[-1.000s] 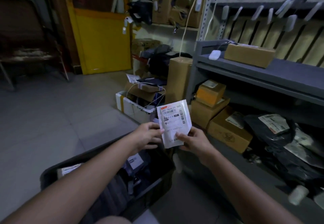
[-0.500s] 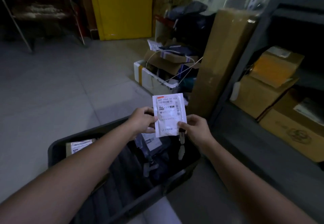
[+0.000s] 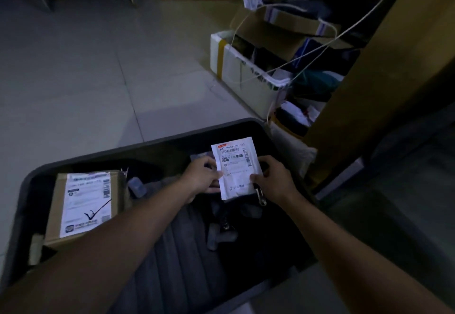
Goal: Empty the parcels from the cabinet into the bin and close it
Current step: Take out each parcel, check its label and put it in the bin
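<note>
Single view only: your head-worn wide-angle camera, facing forward and pitched steeply down. Open bin (image 3: 147, 144) fills the lower frame, very near, its near edge cut by the bottom border. Floor (image 3: 73, 67) takes the upper left; white box (image 3: 246, 87) sits upper right, farther off.

1. The white parcel (image 3: 237, 168) looks like thin, crinkled plastic film, slightly glossy.
2. The bin (image 3: 147, 145) is dark matt plastic.
3. The cardboard box (image 3: 53, 217) is matt brown, its paper label (image 3: 86, 203) smooth white.
4. The floor (image 3: 73, 67) is smooth tile, faintly shiny.
</note>
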{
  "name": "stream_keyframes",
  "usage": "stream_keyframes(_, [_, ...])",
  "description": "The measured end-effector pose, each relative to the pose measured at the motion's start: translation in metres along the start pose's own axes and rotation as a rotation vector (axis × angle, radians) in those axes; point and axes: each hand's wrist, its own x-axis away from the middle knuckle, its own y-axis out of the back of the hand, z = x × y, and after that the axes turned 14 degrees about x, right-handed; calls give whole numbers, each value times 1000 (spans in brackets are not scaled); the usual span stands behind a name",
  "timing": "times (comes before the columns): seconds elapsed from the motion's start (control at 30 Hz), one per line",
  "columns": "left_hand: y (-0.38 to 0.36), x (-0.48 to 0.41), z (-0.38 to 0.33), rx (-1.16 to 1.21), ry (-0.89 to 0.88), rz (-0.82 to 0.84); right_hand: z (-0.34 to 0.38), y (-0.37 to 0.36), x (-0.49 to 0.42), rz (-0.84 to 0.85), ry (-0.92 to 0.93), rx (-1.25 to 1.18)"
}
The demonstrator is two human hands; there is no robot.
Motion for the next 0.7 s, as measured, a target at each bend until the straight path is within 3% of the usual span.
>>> stream_keyframes(0.53, [16,-72,36,-168,57,-93,-27,-49,-72,63,31,266])
stream_keyframes(0.63, [21,-76,38,-315,-15,-117,-26,-49,-72,54,42,322])
stream_keyframes(0.7, [25,-76,33,-594,-112,-118,-22,-47,-69,59,50,368])
